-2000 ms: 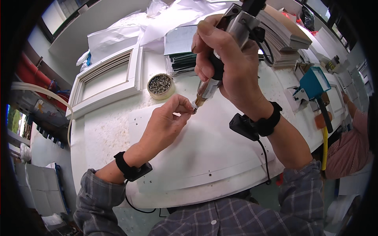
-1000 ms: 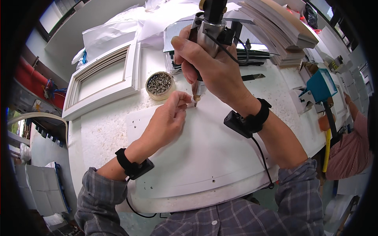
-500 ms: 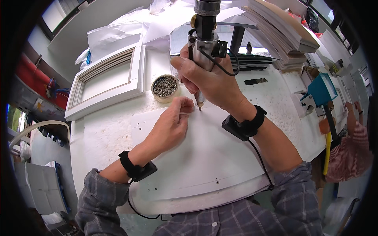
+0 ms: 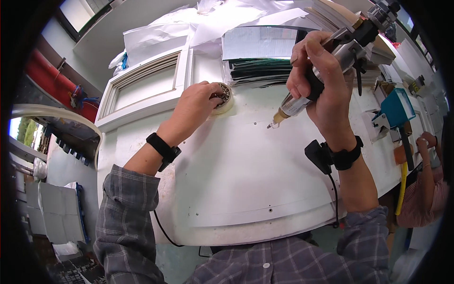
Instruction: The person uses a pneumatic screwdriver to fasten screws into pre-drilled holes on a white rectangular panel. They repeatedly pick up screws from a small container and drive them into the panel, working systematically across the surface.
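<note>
My left hand (image 4: 197, 102) is at a round tub (image 4: 229, 105) of small metal screws (image 4: 224, 91), its fingers curled down into the pile. The fingertips are partly hidden there, so I cannot make out what they pinch. My right hand (image 4: 331, 83) grips a pneumatic screwdriver (image 4: 294, 103), tilted with its brass-coloured nose down to the left. The bit hangs above a flat white panel (image 4: 236, 175) and looks apart from it. A screw head (image 4: 255, 123) shows near the panel's far edge, another (image 4: 270, 210) near its front edge.
A white frame (image 4: 106, 118) lies at the left, beside the tub. Behind the panel are stacked dark-edged sheets (image 4: 260, 71). A teal bin (image 4: 395, 109) stands at the right, near another person's hand (image 4: 422, 144). A pale hose (image 4: 52, 111) curves past the table's left side.
My right hand has lifted the screwdriver off the panel and swung it right, tilting it. My left hand has left the panel's far edge and gone into the screw tub. The view has shifted slightly.
</note>
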{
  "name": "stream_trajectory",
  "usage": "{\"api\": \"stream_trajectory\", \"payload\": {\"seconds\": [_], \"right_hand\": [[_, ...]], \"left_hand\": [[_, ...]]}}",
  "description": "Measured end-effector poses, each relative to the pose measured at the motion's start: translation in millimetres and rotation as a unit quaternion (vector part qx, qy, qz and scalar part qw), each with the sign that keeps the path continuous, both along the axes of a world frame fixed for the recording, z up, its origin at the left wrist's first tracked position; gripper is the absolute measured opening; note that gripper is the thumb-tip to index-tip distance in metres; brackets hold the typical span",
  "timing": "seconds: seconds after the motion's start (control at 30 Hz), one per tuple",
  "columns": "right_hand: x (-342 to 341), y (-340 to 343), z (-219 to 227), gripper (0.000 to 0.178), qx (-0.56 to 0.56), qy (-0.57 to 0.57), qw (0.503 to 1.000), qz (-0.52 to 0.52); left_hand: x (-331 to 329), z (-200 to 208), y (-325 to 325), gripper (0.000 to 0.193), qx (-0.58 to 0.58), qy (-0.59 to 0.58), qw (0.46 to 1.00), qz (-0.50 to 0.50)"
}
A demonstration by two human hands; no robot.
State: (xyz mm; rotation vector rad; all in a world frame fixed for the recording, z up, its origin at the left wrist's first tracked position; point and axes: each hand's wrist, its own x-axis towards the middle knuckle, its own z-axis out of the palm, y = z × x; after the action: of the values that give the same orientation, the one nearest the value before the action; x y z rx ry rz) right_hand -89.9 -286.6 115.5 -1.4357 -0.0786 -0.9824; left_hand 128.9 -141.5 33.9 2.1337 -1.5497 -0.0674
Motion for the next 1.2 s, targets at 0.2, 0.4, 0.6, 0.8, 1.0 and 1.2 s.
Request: {"api": "stream_trajectory", "payload": {"seconds": [0.2, 0.4, 0.6, 0.8, 1.0, 1.2], "right_hand": [[-19, -2, -3, 0.024, -0.007, -0.011, 1.000, -0.014], [-33, -6, -7, 0.023, -0.029, -0.010, 0.999, -0.019], [-44, 1, -3, 0.023, -0.031, -0.020, 0.999, -0.013], [-59, 13, -5, 0.022, 0.015, -0.026, 0.999, 0.029], [-63, 31, -5, 0.020, 0.051, -0.001, 0.998, 0.025], [-66, 43, -6, 0.022, 0.070, -0.002, 0.997, 0.021]], "left_hand": [[3, 3, -9, 0.012, 0.041, -0.082, 0.995, -0.033], [9, -7, -9, 0.016, 0.067, -0.136, 0.988, 0.009], [-19, 19, 9, 0.014, 0.012, -0.052, 0.999, 0.001], [-91, 9, 54, 0.009, 0.029, -0.028, 0.997, -0.070], [-102, -6, 62, 0.008, 0.007, 0.021, 0.997, -0.075], [-98, -2, 73, 0.008, -0.021, 0.165, 0.986, -0.004]]}}
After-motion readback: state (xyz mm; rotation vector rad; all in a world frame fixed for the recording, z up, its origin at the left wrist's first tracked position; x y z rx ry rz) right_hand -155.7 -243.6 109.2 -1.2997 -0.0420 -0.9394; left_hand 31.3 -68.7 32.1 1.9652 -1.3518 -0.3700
